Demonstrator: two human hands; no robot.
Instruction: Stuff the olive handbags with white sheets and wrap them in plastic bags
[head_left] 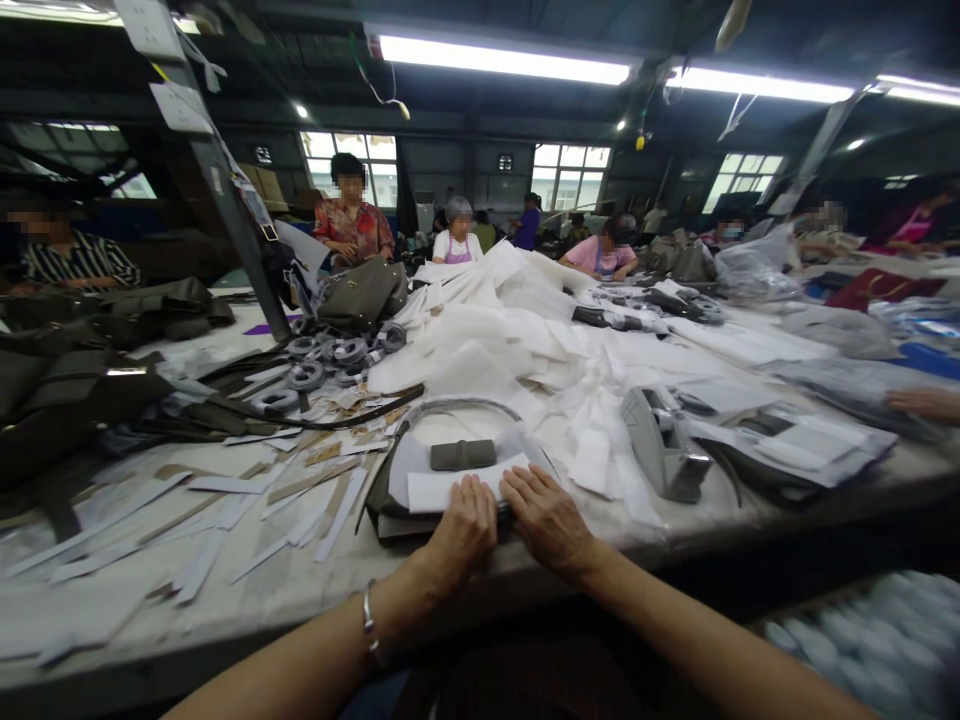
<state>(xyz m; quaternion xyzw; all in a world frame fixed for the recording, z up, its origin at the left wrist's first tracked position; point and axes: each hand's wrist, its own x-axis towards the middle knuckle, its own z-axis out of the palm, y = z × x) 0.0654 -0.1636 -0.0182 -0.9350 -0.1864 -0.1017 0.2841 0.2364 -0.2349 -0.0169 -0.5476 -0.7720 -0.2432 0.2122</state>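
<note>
A dark olive handbag [384,480] lies flat at the table's near edge, with white wrapping sheet over it. On top rest a small folded olive piece [463,455] and a folded white foam sheet [435,492]. My left hand [466,520] has its bent fingertips on the foam sheet's near edge. Close beside it, my right hand [547,520] curls its fingers over the sheet's right end. Both thumbs are hidden beneath the hands. A grey tape dispenser [664,450] stands right of the bag.
Paper and card strips [202,540] litter the table on the left, near coiled wrapped straps [307,375]. A heap of white foam sheets [495,320] rises behind the bag. Another wrapped bag [795,450] lies right. A co-worker's hand [926,403] reaches in there. A post [232,200] stands left.
</note>
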